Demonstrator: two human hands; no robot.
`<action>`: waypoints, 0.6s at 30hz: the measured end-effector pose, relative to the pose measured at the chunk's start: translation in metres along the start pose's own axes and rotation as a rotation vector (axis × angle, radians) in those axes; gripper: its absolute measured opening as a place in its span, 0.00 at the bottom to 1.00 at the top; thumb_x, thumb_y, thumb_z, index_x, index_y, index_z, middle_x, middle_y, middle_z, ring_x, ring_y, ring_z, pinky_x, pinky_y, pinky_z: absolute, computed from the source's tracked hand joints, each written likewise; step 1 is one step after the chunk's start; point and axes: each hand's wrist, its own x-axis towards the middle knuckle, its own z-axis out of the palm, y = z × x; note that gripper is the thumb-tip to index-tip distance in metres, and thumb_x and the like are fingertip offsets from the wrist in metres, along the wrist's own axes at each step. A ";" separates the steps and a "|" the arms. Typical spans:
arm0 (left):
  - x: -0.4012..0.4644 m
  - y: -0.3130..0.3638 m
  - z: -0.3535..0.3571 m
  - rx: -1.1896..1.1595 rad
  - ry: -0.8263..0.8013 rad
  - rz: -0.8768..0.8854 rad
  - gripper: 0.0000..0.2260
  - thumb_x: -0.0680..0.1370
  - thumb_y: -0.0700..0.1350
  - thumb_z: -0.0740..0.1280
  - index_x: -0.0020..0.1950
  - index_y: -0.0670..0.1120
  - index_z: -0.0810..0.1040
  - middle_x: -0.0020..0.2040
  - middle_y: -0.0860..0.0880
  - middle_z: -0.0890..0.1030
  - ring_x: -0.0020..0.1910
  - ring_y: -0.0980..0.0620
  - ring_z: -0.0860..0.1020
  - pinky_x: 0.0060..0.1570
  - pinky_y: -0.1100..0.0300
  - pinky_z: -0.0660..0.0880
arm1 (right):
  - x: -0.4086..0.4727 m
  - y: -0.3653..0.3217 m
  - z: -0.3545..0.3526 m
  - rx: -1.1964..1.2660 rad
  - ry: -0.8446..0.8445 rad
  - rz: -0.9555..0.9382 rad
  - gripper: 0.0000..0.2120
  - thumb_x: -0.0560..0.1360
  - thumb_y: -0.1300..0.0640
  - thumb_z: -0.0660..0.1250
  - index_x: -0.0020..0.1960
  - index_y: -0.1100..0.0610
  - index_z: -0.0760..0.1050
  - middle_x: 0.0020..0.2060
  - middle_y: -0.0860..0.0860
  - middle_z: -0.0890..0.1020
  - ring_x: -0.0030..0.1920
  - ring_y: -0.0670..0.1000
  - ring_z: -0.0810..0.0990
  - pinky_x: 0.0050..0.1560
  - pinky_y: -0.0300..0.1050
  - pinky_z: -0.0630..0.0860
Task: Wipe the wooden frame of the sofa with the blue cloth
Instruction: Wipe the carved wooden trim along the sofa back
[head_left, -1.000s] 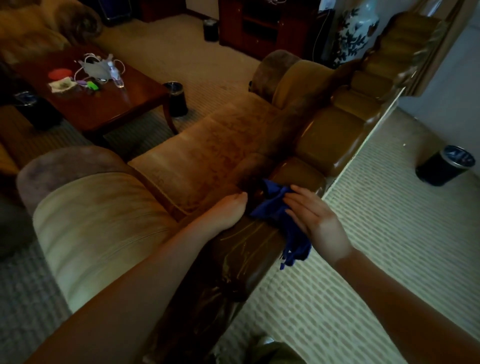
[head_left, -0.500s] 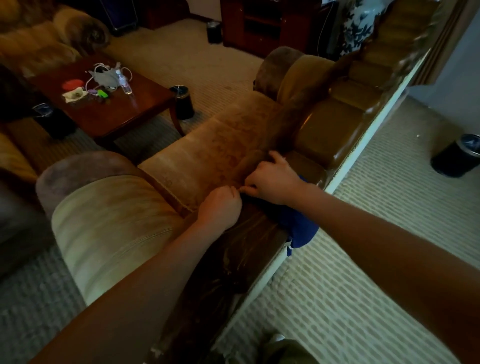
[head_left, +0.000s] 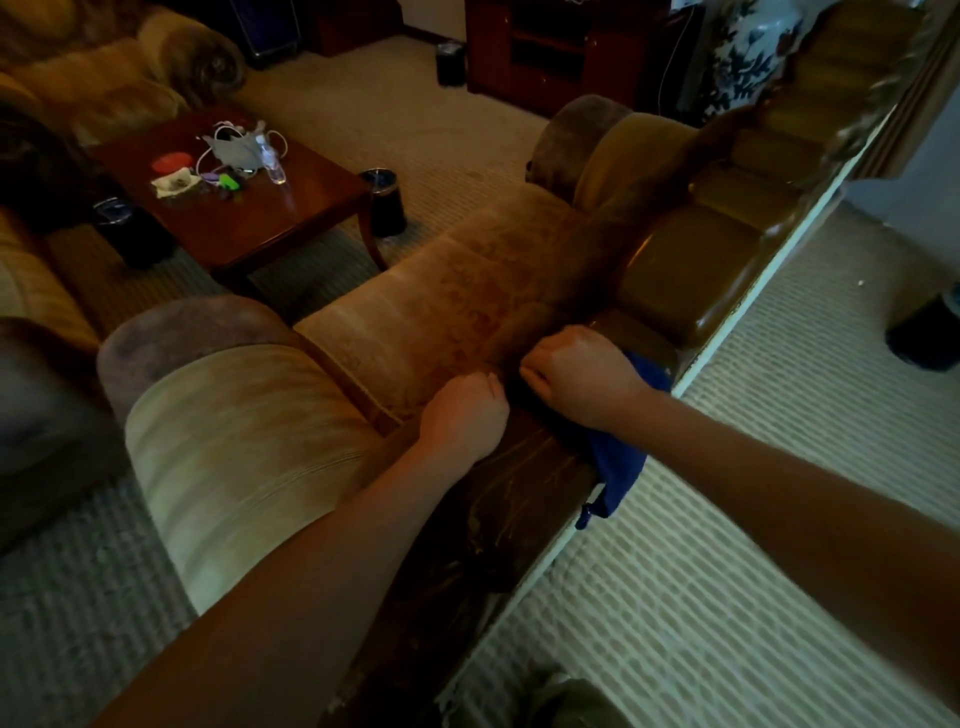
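Observation:
The sofa's dark wooden frame (head_left: 524, 499) runs along the top of the backrest from the bottom centre toward the upper right. My right hand (head_left: 582, 379) is closed into a fist on the blue cloth (head_left: 618, 467) and presses it onto the frame. Most of the cloth lies under my hand and wrist, and a loose end hangs over the frame's outer edge. My left hand (head_left: 462, 415) rests curled on the frame's inner edge, just left of my right hand and almost touching it. Nothing shows in its grip.
The sofa's tan seat cushion (head_left: 457, 296) and rolled armrest (head_left: 234, 436) lie to the left. A dark wooden coffee table (head_left: 291, 208) with small clutter stands beyond, a black bin (head_left: 384, 202) beside it. Another black bin (head_left: 924, 332) sits on the carpet at right.
My right hand has moved from the frame's outer side over to its inner edge, closing into a fist on the cloth. My left hand curled its fingers in and stayed in place.

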 end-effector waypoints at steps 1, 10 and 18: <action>0.000 0.001 0.000 0.003 -0.008 -0.003 0.18 0.83 0.46 0.50 0.37 0.44 0.70 0.34 0.49 0.70 0.34 0.49 0.71 0.36 0.56 0.66 | 0.005 0.007 -0.007 -0.044 -0.059 -0.027 0.16 0.80 0.48 0.53 0.47 0.51 0.78 0.46 0.47 0.81 0.50 0.49 0.78 0.67 0.52 0.61; 0.000 0.002 -0.003 0.038 -0.074 0.020 0.18 0.84 0.47 0.49 0.38 0.44 0.69 0.37 0.45 0.72 0.39 0.45 0.73 0.41 0.54 0.69 | 0.058 0.024 -0.037 -0.251 -0.405 0.218 0.20 0.80 0.45 0.55 0.63 0.57 0.72 0.59 0.55 0.76 0.62 0.56 0.74 0.60 0.51 0.66; -0.001 -0.002 -0.003 0.081 -0.001 0.013 0.15 0.83 0.44 0.52 0.36 0.46 0.67 0.38 0.47 0.73 0.36 0.48 0.71 0.38 0.53 0.68 | -0.015 0.001 0.005 0.162 0.021 -0.133 0.14 0.79 0.50 0.58 0.48 0.54 0.81 0.44 0.48 0.83 0.47 0.49 0.80 0.63 0.48 0.68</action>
